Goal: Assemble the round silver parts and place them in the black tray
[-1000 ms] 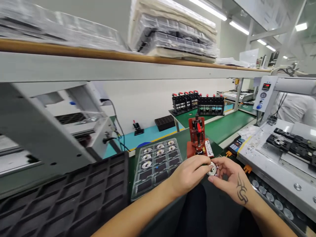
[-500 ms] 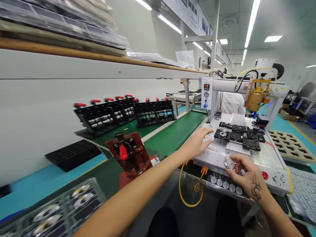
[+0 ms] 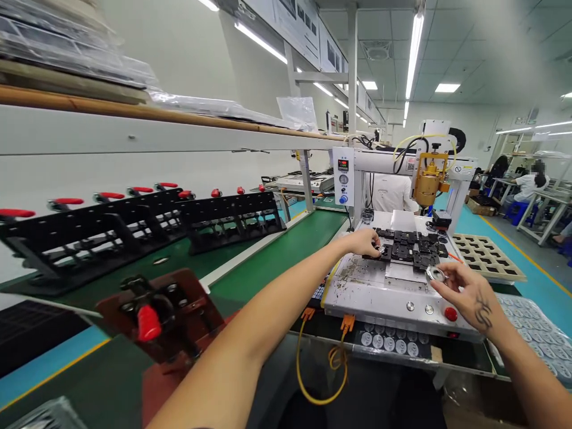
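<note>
My right hand pinches a round silver watch case between thumb and fingers, above the front of the machine's white bed. My left hand reaches to the left end of the black fixture blocks. Its thumb and fingers close on a second silver round part, which looks like a watch case and is partly hidden by the fingers. Whether that part is lifted from its block, I cannot tell.
A dispensing machine with a gold head spans the bed. A beige tray and clear trays of round parts stand to the right. A red clamp fixture and a green conveyor lie left.
My left hand has gone from hovering open beside the fixture to closing on the round part there. My right hand still holds the watch case, now nearer the fixture. The view has swung right.
</note>
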`<state>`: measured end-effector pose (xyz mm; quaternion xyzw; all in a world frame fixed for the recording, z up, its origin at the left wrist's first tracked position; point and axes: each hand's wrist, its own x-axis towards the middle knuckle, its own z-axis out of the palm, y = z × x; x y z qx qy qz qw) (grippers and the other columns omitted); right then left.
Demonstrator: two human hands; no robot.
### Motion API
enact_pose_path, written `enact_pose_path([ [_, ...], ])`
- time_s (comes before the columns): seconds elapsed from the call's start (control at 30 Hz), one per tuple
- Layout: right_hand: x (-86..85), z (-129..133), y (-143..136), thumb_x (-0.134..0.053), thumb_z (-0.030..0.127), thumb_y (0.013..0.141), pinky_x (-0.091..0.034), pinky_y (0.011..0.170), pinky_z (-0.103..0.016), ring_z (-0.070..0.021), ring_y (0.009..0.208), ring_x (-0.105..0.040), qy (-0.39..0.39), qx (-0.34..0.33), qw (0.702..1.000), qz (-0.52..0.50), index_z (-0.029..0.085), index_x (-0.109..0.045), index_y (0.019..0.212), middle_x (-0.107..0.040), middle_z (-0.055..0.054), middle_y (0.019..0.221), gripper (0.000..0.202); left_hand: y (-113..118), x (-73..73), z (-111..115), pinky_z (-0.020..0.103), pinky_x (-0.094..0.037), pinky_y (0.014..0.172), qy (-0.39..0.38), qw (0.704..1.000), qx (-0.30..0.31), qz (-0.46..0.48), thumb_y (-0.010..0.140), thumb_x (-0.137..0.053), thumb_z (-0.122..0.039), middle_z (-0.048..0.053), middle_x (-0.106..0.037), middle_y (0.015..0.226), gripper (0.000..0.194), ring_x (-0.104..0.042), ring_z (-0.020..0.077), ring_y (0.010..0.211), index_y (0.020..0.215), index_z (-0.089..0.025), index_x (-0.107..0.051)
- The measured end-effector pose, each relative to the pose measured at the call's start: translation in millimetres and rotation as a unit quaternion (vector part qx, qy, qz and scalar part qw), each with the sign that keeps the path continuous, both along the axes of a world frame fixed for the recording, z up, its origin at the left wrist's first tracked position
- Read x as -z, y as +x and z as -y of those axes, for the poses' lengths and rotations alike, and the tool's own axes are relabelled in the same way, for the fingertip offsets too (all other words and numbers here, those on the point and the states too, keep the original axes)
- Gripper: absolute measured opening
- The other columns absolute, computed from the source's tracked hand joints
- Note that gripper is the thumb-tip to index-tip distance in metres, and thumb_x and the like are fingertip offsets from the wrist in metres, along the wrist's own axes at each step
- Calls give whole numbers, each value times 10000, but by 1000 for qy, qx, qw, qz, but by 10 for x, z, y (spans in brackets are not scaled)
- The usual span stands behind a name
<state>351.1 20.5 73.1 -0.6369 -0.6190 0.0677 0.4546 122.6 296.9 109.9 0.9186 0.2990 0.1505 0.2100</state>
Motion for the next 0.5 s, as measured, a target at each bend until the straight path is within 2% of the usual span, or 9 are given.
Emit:
enact_pose_path([
  [0.07,-80,-384,-89,-714,568,928,-477,675,-307,-196,723,-585,-2,-24,999,49,179,-701,1107,-635,-21,807,428,-51,-73,52,351,-543,854,1,999,-16,43,638,-828,-370,88,-786,1032,375,-716,280,953,946,-161,-780],
  [0.17,-174,-1040,-251,-742,477,905,-487,735,-293,-201,816,-613,-23,-68,989,128,159,-715,1076,-673,-53,911,362,-249,-187,209,358,-546,929,1,992,-36,122,760,-753,-420,117,-757,1195,439,-698,264,1067,1108,-154,-726],
  [0.3,-209,-1763,-402,-859,395,787,-482,760,-285,-206,831,-635,-80,-116,974,177,145,-789,945,-707,-68,939,304,-639,-284,578,363,-567,899,-5,978,-55,201,823,-722,-429,120,-739,1214,453,-692,224,994,1188,-169,-659],
  [0.4,-203,-2032,-430,-874,430,776,-451,671,-279,-193,707,-615,-126,-142,961,203,153,-829,893,-707,-41,798,304,-925,-307,869,380,-572,913,-19,965,-49,257,807,-754,-386,101,-739,1161,397,-685,218,971,1138,-190,-653],
  [0.5,-189,-2086,-414,-829,477,841,-429,620,-274,-185,643,-606,-147,-166,949,223,174,-856,902,-702,-27,710,310,-1170,-273,1067,402,-571,954,-27,960,-52,274,812,-763,-360,85,-731,1155,371,-683,226,1014,1131,-209,-648],
])
